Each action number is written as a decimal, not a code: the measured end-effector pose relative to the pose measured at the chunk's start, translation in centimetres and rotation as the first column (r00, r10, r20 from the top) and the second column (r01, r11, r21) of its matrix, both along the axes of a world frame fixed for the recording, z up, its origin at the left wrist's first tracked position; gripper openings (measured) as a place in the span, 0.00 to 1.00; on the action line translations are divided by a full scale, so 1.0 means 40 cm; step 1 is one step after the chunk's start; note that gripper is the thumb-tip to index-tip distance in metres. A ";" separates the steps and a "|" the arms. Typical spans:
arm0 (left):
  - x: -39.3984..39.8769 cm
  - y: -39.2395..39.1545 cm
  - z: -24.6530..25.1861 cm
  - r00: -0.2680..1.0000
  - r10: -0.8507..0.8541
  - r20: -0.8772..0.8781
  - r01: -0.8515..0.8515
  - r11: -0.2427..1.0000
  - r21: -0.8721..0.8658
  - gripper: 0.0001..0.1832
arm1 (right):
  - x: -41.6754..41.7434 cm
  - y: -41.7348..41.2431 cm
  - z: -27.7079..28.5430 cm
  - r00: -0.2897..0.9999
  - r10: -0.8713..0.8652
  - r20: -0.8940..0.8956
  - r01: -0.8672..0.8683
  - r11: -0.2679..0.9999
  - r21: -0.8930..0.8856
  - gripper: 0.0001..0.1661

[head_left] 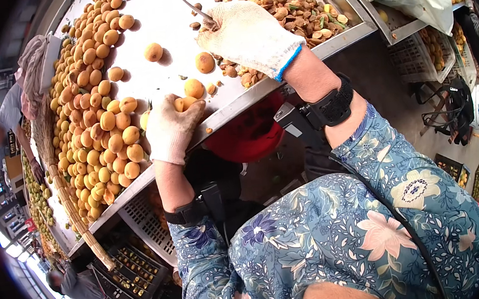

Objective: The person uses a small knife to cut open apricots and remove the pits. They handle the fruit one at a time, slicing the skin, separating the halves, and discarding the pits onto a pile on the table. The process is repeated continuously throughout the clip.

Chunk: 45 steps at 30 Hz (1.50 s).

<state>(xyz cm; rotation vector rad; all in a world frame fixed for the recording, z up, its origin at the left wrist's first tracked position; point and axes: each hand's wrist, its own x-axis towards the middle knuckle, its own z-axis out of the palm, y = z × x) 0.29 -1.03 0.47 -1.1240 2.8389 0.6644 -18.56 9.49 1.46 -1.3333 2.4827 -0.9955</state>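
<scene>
My left hand, in a soiled white knit glove, rests at the metal table's front edge. Its thumb and fingers close around an orange apricot, partly hidden by the glove. Just beyond it sits another whole apricot. Over the white tabletop, my right hand wears a similar glove with a blue cuff. It grips a thin metal tool whose shaft sticks out to the left; the handle is hidden in the fist. A loose apricot lies below that fist.
A large apricot heap covers the table's left side, beside a straw broom. Brown apricot pits are piled at the right. Below the edge is a red tub. A person stands at the far left.
</scene>
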 end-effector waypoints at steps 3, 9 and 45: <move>0.052 -0.051 0.025 0.954 0.214 -0.208 -0.164 0.958 0.234 0.17 | -0.005 0.006 -0.001 1.000 -0.013 -0.016 0.013 0.999 -0.030 0.19; -0.021 -0.046 0.081 0.990 0.051 -0.135 -0.025 0.982 0.188 0.20 | -0.017 0.002 0.005 1.000 0.025 -0.018 -0.026 0.998 -0.056 0.20; -0.143 -0.093 -0.105 0.976 -0.059 -0.212 0.117 0.954 0.277 0.21 | 0.015 0.003 0.032 0.576 0.148 0.804 -0.247 0.969 -0.002 0.12</move>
